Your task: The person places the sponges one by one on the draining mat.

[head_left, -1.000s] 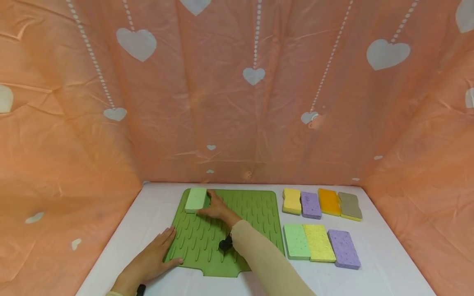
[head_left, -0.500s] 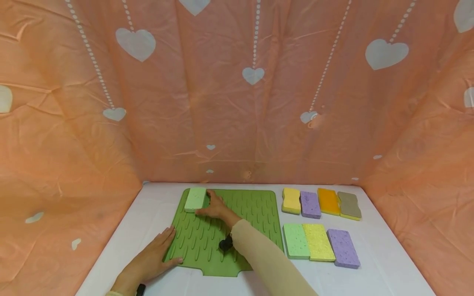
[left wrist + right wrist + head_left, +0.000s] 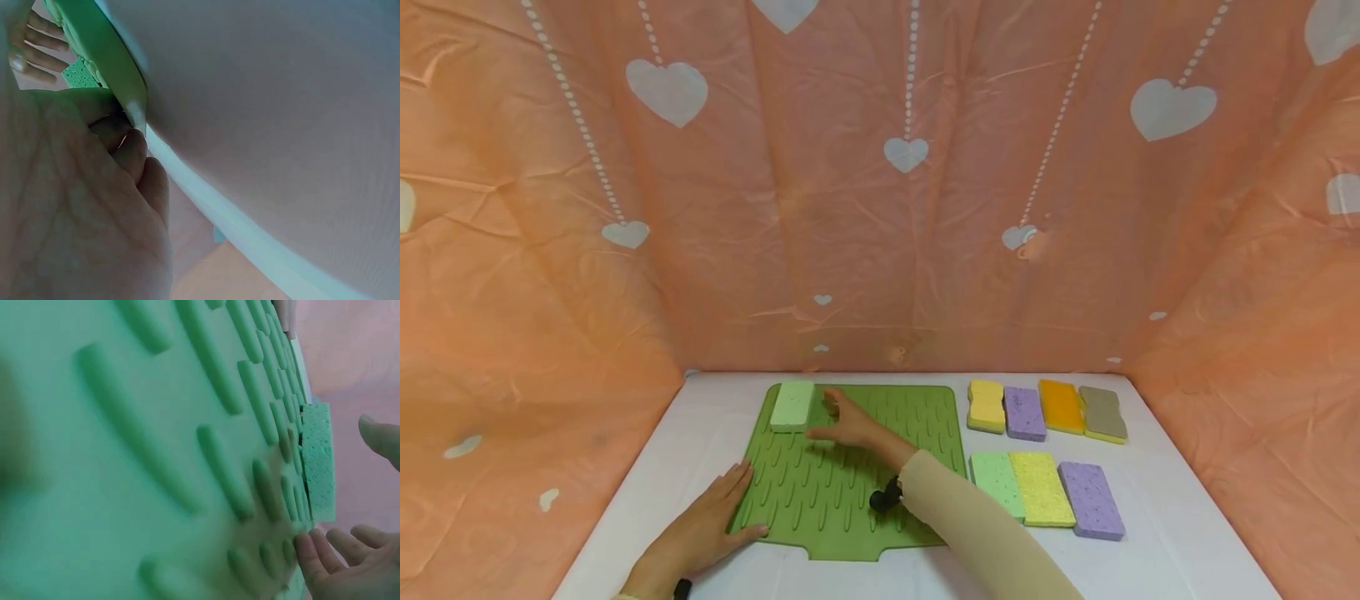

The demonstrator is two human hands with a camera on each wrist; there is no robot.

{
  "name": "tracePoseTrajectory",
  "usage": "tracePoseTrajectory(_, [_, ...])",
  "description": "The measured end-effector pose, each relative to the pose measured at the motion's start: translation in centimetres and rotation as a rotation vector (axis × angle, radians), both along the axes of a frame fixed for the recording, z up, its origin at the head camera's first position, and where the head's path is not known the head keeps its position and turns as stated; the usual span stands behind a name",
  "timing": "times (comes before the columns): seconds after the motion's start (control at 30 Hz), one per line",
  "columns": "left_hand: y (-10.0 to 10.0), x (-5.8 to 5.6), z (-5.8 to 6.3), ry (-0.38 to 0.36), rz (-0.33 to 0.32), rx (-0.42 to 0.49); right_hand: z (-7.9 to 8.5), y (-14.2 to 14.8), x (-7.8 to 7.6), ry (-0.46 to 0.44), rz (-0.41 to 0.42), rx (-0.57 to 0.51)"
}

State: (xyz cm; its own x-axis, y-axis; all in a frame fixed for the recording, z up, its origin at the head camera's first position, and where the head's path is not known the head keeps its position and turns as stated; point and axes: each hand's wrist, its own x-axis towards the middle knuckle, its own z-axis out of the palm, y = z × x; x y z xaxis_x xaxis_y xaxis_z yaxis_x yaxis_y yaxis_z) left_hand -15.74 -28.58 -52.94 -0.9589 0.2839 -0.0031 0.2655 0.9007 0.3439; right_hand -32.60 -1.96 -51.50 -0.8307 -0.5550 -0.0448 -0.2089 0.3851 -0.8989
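Observation:
A pale green sponge (image 3: 792,406) lies flat at the far left corner of a green ridged mat (image 3: 850,537). My right hand (image 3: 852,425) hovers over the mat just right of that sponge, thumb and fingers spread and a gap between them and it. In the right wrist view the same sponge (image 3: 319,464) stands apart from the fingertips (image 3: 304,545). My left hand (image 3: 703,521) rests at the mat's left edge, fingers extended on the rim and thumb near the front. The left wrist view shows its fingers (image 3: 132,153) against the mat's edge (image 3: 119,65).
To the right, a front row has a green sponge (image 3: 997,485), a yellow sponge (image 3: 1042,490) and a purple sponge (image 3: 1091,500). Behind them lie a notched yellow sponge (image 3: 986,406), another purple sponge (image 3: 1025,413), an orange sponge (image 3: 1062,406) and a grey-topped sponge (image 3: 1102,413). Peach curtains (image 3: 850,250) enclose the white table (image 3: 1165,533).
My right hand has let go of the pale green sponge and drawn back to the right. The sponge stays on the mat's corner. My left hand stays on the edge.

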Motion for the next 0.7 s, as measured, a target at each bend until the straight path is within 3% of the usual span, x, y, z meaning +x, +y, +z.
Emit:
tracePoseTrajectory(0.3, [0.0, 0.1, -0.2, 0.024, -0.004, -0.003, 0.5, 3.6, 0.9, 0.062, 0.045, 0.035])
tracePoseTrajectory(0.7, [0.1, 0.3, 0.2, 0.030, -0.002, 0.014, 2.0, 8.3, 3.2, 0.090, 0.012, 0.025])
